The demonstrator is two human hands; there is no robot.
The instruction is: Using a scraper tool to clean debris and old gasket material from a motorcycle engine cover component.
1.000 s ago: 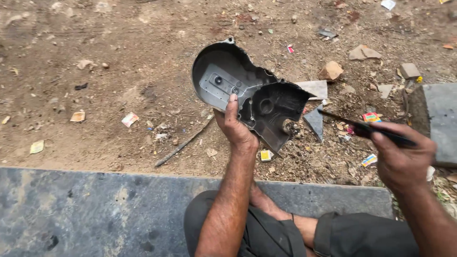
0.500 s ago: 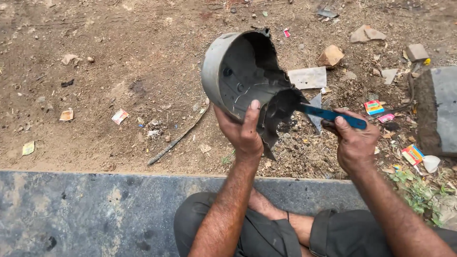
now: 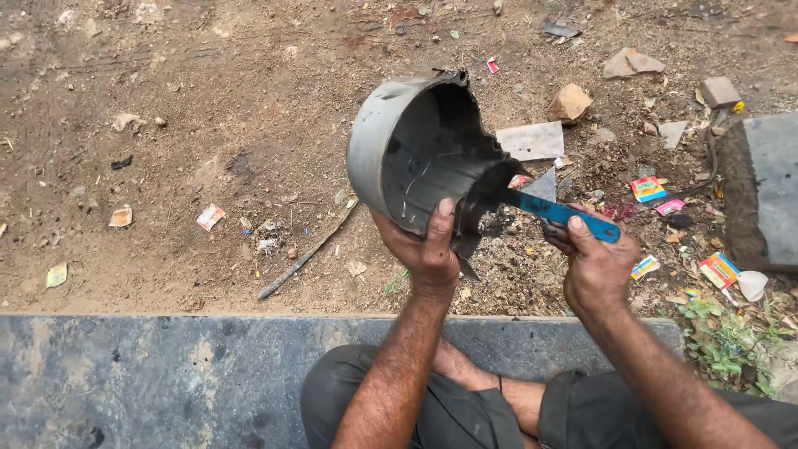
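My left hand (image 3: 426, 246) grips the lower edge of a dark, dirty metal housing (image 3: 416, 150), a curved bowl-like shell with a jagged broken rim, held up with its hollow side turned to me. My right hand (image 3: 595, 264) is shut on a tool with a blue flat handle (image 3: 565, 216). The tool's tip goes into the housing's right side, where it is hidden in the dark interior. Both forearms reach forward from my lap.
Bare dirt ground is littered with stones (image 3: 569, 103), coloured wrappers (image 3: 647, 189), paper scraps and a thin stick (image 3: 303, 259). A grey stone slab (image 3: 125, 382) runs under my knees. Another slab (image 3: 769, 187) lies at the right with weeds (image 3: 723, 341) beside it.
I have turned the housing so its hollow faces me more. My right hand came in from the right and pushed the blue-handled tool into the housing.
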